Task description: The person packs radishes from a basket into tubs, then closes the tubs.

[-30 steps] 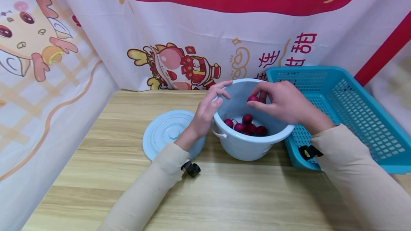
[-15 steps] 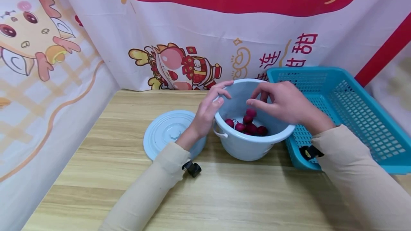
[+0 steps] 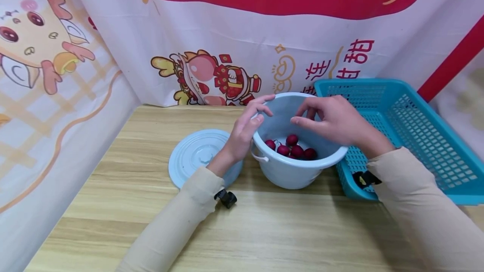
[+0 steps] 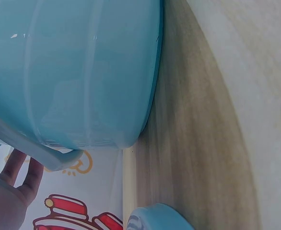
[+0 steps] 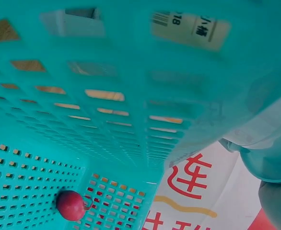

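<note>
A light blue bucket [image 3: 289,175] stands on the table with several red radishes [image 3: 292,139] on its bottom. My left hand [image 3: 242,131] rests at the left of its rim, relaxed fingers reaching over the edge. In the left wrist view, two of its fingers [image 4: 32,179] show past the bucket's handle [image 4: 49,155]. Over the bucket's right side hangs my right hand [image 3: 332,119], its fingers loosely bent, with nothing between them. Beneath its wrist is a turquoise basket [image 3: 416,137]. One radish [image 5: 70,205] lies inside that basket in the right wrist view.
A round light blue lid [image 3: 189,154] lies flat left of the bucket, partly covered by the left forearm. The basket stands close along the bucket's right side. A printed cloth [image 3: 227,28] hangs behind the wooden table [image 3: 264,230].
My right hand has let go of a radish, which has dropped into the bucket among the others. Both hands have stayed in nearly the same place.
</note>
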A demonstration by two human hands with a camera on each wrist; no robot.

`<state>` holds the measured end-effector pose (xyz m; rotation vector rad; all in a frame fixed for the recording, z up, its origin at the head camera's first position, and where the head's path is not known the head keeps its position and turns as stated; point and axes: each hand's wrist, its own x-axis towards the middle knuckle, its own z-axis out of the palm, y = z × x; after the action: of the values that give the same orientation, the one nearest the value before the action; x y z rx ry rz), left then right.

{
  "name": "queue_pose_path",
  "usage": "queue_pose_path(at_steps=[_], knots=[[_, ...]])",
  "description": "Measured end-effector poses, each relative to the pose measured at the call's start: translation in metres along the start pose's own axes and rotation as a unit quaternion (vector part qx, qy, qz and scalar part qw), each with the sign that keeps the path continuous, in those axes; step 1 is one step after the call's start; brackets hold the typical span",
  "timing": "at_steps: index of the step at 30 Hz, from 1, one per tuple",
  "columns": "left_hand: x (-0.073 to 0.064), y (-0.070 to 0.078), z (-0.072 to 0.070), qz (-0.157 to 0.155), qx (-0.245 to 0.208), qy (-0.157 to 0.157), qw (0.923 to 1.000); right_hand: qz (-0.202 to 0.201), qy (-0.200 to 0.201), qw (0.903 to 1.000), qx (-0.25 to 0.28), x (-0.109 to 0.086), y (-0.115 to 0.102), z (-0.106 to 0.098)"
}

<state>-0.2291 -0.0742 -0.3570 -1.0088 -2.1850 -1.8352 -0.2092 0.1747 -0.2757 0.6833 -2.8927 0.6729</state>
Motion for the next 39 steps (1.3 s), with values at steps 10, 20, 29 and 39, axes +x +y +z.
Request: queue_pose_path(at_steps=[10,20,29,39], knots=[[0.002,0.001,-0.001,0.0,-0.001,0.0,1.0,-0.001,-0.019,0.9932,0.114,-0.001,0.005,-0.01],[-0.002,-0.002,0.001,0.003,-0.004,0.007,1.0,0.055,0.002,0.9607,0.272,-0.004,0.04,-0.035],[-0.001,0.0,0.001,0.002,-0.005,0.004,1.0,0.209,0.027,0.9584,0.193,-0.017,0.119,-0.049],[-0.001,-0.001,0.001,0.002,-0.004,0.002,1.0,0.232,-0.079,0.9553,0.164,-0.02,0.176,-0.022]])
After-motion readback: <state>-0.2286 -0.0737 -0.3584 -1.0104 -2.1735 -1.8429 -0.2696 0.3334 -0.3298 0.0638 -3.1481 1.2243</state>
